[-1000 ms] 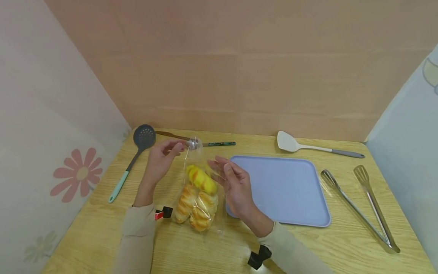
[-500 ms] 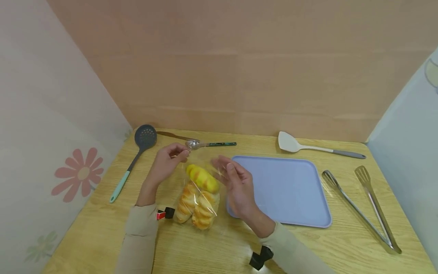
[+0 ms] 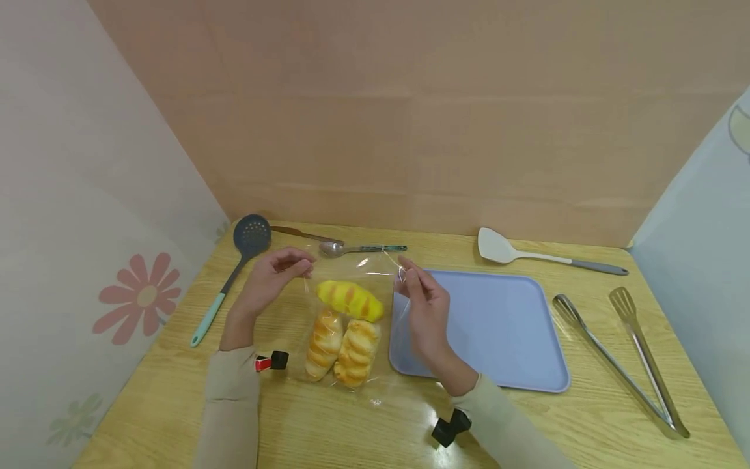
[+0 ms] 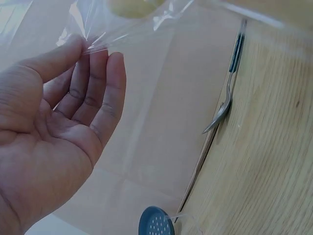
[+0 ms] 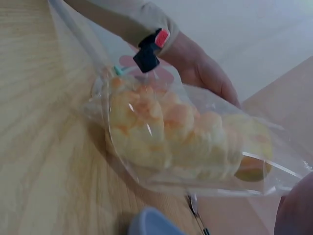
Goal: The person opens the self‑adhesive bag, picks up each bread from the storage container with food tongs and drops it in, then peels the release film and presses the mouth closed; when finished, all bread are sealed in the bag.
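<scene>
A clear plastic bag (image 3: 368,265) stands upright between my hands. Inside it a yellow bread roll (image 3: 350,299) lies across the top of two golden-brown bread rolls (image 3: 324,345). My left hand (image 3: 266,280) pinches the bag's upper left corner between thumb and fingertips; the left wrist view shows the film gathered in that grip. At the upper right corner, my right hand (image 3: 430,312) pinches the other side of the bag. In the right wrist view a roll (image 5: 181,132) shows through the film, and only a bit of the right hand (image 5: 296,210) appears.
A lilac tray (image 3: 492,329) lies right of the bag. Steel tongs (image 3: 638,365) and a white spatula (image 3: 497,246) lie beyond it. A skimmer (image 3: 252,238), a brown-handled knife (image 3: 301,233) and a spoon (image 3: 334,249) are at the back left.
My hands have spread apart, stretching the bag's top wide. The right hand has moved right, over the tray's left edge. The bread rolls now face me more squarely.
</scene>
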Demonstrator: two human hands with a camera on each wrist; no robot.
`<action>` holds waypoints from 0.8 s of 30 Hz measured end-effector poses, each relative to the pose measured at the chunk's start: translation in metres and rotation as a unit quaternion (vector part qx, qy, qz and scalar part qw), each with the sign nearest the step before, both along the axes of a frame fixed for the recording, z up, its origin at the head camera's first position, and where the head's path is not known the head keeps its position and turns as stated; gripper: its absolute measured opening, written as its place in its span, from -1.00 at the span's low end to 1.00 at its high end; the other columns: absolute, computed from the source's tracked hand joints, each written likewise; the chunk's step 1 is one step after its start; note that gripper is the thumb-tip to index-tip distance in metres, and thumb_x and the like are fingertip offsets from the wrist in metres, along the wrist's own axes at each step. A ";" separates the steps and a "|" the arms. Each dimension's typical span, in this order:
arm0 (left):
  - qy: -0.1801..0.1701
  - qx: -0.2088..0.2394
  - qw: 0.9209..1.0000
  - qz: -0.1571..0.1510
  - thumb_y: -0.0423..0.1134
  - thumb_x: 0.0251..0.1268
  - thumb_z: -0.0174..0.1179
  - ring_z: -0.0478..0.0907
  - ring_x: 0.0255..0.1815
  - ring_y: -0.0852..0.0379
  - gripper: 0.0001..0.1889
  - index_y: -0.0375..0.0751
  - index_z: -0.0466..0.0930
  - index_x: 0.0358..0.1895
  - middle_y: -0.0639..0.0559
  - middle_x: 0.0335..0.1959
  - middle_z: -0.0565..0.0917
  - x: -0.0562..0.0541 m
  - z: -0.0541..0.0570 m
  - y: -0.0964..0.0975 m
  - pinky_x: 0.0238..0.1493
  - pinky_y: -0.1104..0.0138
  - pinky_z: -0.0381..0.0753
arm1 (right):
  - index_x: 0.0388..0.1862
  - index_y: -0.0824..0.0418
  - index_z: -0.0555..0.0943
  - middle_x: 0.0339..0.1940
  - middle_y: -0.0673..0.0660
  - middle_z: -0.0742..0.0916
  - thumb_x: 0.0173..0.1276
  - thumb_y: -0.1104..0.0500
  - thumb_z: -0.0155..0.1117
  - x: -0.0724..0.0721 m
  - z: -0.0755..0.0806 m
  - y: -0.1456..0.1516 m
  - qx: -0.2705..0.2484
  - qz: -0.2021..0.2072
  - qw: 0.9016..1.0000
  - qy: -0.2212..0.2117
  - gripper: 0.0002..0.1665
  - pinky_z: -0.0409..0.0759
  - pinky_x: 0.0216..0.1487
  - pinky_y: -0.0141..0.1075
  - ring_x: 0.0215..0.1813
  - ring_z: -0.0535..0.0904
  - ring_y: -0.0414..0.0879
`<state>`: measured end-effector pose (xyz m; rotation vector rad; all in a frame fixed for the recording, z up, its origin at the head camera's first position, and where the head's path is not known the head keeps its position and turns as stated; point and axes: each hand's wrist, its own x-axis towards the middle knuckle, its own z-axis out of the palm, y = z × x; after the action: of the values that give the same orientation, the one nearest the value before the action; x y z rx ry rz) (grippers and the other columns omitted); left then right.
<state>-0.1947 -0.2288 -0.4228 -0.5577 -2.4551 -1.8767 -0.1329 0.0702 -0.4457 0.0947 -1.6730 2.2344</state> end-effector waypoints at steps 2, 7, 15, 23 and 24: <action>0.002 0.009 1.000 -0.002 -0.47 0.67 0.23 0.77 -0.16 0.17 -0.71 -0.59 0.66 0.27 0.10 -0.21 0.77 0.001 0.000 -0.001 0.06 0.36 0.81 | 0.19 0.52 0.76 0.07 0.02 0.86 0.76 0.28 0.21 -0.004 -0.002 0.004 0.015 -0.002 1.000 -0.008 -0.67 0.77 0.06 -0.35 -0.19 0.71 -0.15; 0.005 0.027 0.999 -0.018 -0.48 0.68 0.20 0.74 -0.16 0.09 -0.67 -0.57 0.65 0.34 0.09 -0.26 0.73 0.001 0.001 -0.001 0.06 0.39 0.78 | 0.22 0.55 0.74 -0.22 -0.04 0.84 0.71 0.36 0.26 -0.011 -0.003 0.012 0.032 0.004 0.999 -0.001 -0.69 0.76 -0.06 -0.41 -0.23 0.68 -0.18; 0.022 0.032 0.999 -0.011 -0.47 0.70 0.17 0.72 -0.18 0.12 -0.71 -0.65 0.65 0.26 0.24 -0.12 0.82 0.001 -0.001 0.000 0.01 0.41 0.76 | 0.18 0.67 0.70 -0.14 -0.12 0.89 0.57 0.50 0.33 -0.017 -0.002 0.020 0.013 0.035 0.999 0.003 -0.71 0.81 -0.16 -0.40 -0.32 0.74 -0.25; 0.055 0.020 0.998 -0.021 -0.53 0.64 0.23 0.75 -0.20 0.11 -0.76 -0.59 0.72 0.20 0.23 -0.05 0.87 -0.002 -0.007 -0.010 -0.03 0.43 0.75 | 0.14 0.58 0.76 -0.31 -0.03 0.89 0.47 0.50 0.46 -0.025 0.002 0.039 0.083 0.084 0.993 -0.011 -0.70 0.84 -0.15 -0.31 -0.34 0.81 -0.15; 0.060 0.020 0.998 -0.027 -0.55 0.63 0.23 0.75 -0.19 0.12 -0.76 -0.54 0.75 0.20 0.20 -0.03 0.87 -0.002 -0.007 -0.012 -0.03 0.43 0.75 | 0.14 0.58 0.76 -0.34 -0.03 0.88 0.46 0.49 0.47 -0.026 0.003 0.041 0.095 0.092 0.991 -0.009 -0.70 0.85 -0.13 -0.29 -0.33 0.81 -0.12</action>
<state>-0.1971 -0.2406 -0.4300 -0.7184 -2.3471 -1.8473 -0.1590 0.1108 -0.4428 0.2862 -1.9553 2.2033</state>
